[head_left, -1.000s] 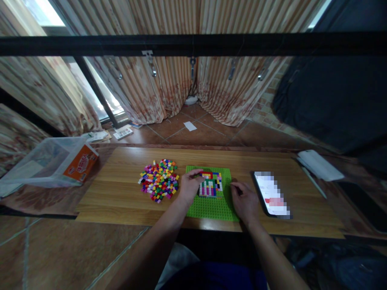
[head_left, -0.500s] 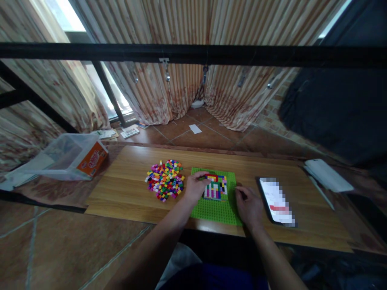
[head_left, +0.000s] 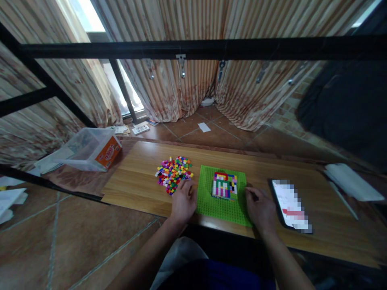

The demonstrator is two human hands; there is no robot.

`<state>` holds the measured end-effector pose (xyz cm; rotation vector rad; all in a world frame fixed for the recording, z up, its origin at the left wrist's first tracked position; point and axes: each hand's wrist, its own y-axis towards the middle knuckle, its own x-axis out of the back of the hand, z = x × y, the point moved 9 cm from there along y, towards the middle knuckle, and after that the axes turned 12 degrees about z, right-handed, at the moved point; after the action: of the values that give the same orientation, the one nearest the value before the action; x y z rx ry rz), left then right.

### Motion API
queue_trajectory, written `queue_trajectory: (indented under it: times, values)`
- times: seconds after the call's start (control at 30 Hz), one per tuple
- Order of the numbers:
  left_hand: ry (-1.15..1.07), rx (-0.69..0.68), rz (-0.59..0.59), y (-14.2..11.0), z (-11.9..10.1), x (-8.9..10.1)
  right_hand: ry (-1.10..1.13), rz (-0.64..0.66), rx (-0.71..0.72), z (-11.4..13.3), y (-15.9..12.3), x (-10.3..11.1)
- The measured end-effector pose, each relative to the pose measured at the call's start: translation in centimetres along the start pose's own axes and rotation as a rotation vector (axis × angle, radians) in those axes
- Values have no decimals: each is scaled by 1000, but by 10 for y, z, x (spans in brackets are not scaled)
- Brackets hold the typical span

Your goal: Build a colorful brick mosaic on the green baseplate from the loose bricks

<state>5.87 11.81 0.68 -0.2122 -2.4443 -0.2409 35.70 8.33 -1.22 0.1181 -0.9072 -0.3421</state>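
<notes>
A flat patch of small coloured toy bricks [head_left: 222, 189], with white, red, green and purple ones among them, sits on a green studded baseplate [head_left: 208, 209]. My left hand [head_left: 184, 203] is at the lower right edge of a loose pile of bricks [head_left: 172, 171], left of the plate. Its fingers are curled, and anything between them is hidden. Along the plate's right edge rests my right hand [head_left: 260, 209], fingers bent in and thumb close to the index finger. I cannot make out whether it grips something.
To the right of my right hand lies a phone [head_left: 288, 205] with a lit screen. Past it are a white case [head_left: 353, 183] and a pen-like stick [head_left: 343, 199]. A clear plastic tub [head_left: 86, 153] stands off the table's left end. A dark bar [head_left: 199, 48] crosses above.
My left hand has left the brick patch on the baseplate and moved left to the loose pile, uncovering the patch. My right hand stays by the plate's right edge. The view has shifted slightly.
</notes>
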Motion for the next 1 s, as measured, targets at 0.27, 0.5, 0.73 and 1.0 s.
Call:
queue_trajectory:
  times: [0.27,0.5,0.73,1.0]
  values:
    - [481,-26,-26,-1,11,13,2,-3,0,-1,-1,0]
    - [620,-1,45,6,8,9,3,-14,-9,-2,0,0]
    - [586,-28,52,10,6,11,10,-16,-16,3,0,2]
    - [215,9,-9,10,14,25,12,-8,-12,3,1,1]
